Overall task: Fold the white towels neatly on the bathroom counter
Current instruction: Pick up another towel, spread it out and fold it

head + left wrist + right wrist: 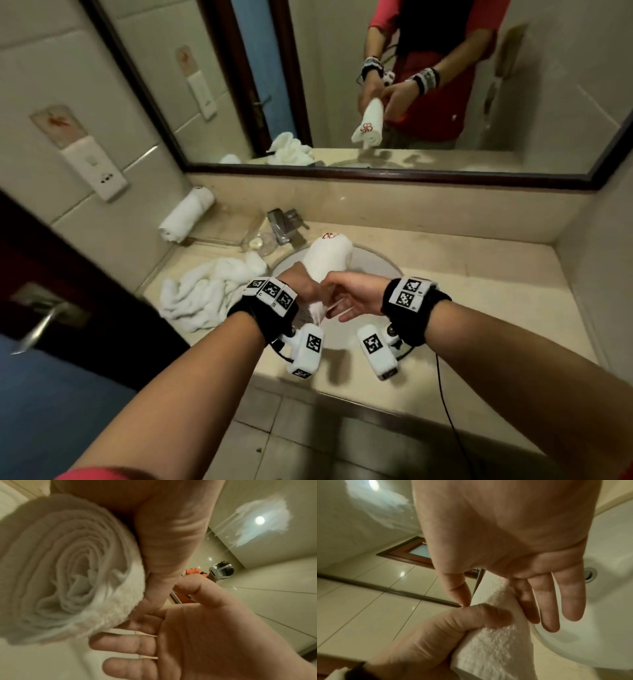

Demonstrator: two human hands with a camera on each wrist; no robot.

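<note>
A rolled white towel [327, 258] with a red logo at its far end is held up over the sink. My left hand [303, 286] grips its near end, fingers and thumb curled round the roll. The left wrist view shows the spiral end of the rolled towel [68, 568] beside my left hand [171, 536]. My right hand [349, 296] is flat, with straight fingers lying against the roll's near end. In the right wrist view my right hand [530, 574] touches the towel [496, 649] just above my left hand [436, 635].
A second rolled towel [186, 219] leans in the back left corner of the counter [479, 274]. A crumpled heap of white towels [205, 293] lies left of the sink [373, 263]. The faucet [284, 224] and a glass soap dish [258, 241] stand behind. A door handle [37, 322] juts out far left.
</note>
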